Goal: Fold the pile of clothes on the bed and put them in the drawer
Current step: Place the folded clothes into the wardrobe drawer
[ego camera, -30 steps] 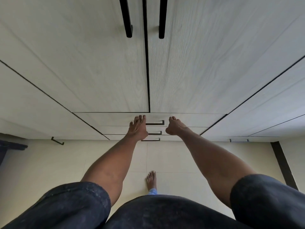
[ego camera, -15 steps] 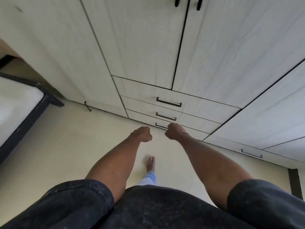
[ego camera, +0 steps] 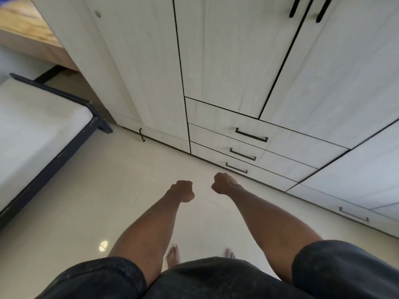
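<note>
A pale wood-grain wardrobe fills the upper right. Three closed drawers sit stacked in its base: the top drawer (ego camera: 216, 116), the middle drawer (ego camera: 211, 138) and the bottom drawer (ego camera: 207, 154), each with a black bar handle. My left hand (ego camera: 182, 190) and my right hand (ego camera: 223, 183) are held out over the floor in front of the drawers, both curled into fists with nothing in them. Neither hand touches the wardrobe. The corner of the bed (ego camera: 32, 130), a white mattress in a dark frame, shows at the left. No clothes are in view.
Tall wardrobe doors (ego camera: 226, 50) with black handles stand above the drawers. More low drawers run along the right wall (ego camera: 354, 214). A wooden desk edge (ego camera: 26, 29) is at the top left. Glossy cream floor tiles (ego camera: 86, 212) lie between bed and wardrobe; my bare feet show below.
My hands came off the drawer front and curled into fists. The view swung left and back from the wardrobe, bringing the bed into sight.
</note>
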`<state>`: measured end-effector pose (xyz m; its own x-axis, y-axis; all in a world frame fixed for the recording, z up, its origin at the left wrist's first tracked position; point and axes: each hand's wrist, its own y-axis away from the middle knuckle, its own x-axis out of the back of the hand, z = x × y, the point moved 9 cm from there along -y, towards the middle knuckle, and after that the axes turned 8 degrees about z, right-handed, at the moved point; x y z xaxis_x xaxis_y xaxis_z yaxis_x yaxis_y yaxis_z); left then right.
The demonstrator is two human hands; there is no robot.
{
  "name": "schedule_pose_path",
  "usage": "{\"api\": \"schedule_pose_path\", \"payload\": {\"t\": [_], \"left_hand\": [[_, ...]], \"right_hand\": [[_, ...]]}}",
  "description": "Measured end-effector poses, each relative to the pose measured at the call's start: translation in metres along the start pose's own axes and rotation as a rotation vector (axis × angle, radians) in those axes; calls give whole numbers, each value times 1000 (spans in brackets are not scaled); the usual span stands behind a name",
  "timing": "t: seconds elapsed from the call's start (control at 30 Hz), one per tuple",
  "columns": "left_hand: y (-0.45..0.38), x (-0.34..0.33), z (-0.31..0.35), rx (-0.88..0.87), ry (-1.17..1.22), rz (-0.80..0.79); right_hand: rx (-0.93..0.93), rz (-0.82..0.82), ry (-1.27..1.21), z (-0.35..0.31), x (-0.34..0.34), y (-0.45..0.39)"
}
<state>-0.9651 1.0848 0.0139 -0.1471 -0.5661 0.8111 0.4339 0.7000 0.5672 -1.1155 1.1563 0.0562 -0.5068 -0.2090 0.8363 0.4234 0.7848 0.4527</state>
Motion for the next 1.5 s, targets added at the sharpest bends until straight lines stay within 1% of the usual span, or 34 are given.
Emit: {"api": "schedule_pose_path", "payload": {"t": [0.17,0.23,0.33,0.4,0.53,0.7,0.77,0.9,0.97,1.03,1.13,1.23,1.3,1.5], "left_hand": [[-18,26,2,-146,-108,38],[-28,34,17,-210,-147,53],[-46,30,48,-300,-158,6],[-65,27,71,-348,-168,-23],[-145,4,122,-435,-181,-4],[-254,-46,170,-479,-208,8],[-296,-67,186,-502,-210,21],[-358,-91,219,-594,-249,112],[-379,-98,235,-645,-268,144],[-397,-107,244,-660,-283,136],[-414,-119,244,-628,-287,117],[-414,-118,249,-642,-295,220],[-410,-115,250,-631,-288,247],[-374,-128,231,-629,-329,213]], "right_hand": [[-156,31,-44,10,-4,-4],[-212,30,-50,21,-4,-7],[-302,27,-66,47,-2,-18],[-346,28,-84,69,2,-35],[-388,37,-99,127,-3,-105],[-383,50,-95,192,-37,-207],[-356,86,-78,214,-52,-249],[-263,164,-26,242,-74,-314],[-216,156,23,253,-81,-339],[-213,110,34,261,-91,-353],[-233,133,20,268,-99,-363],[-243,194,-1,267,-104,-363],[-260,198,-14,265,-109,-360],[-257,154,35,249,-130,-326]]}}
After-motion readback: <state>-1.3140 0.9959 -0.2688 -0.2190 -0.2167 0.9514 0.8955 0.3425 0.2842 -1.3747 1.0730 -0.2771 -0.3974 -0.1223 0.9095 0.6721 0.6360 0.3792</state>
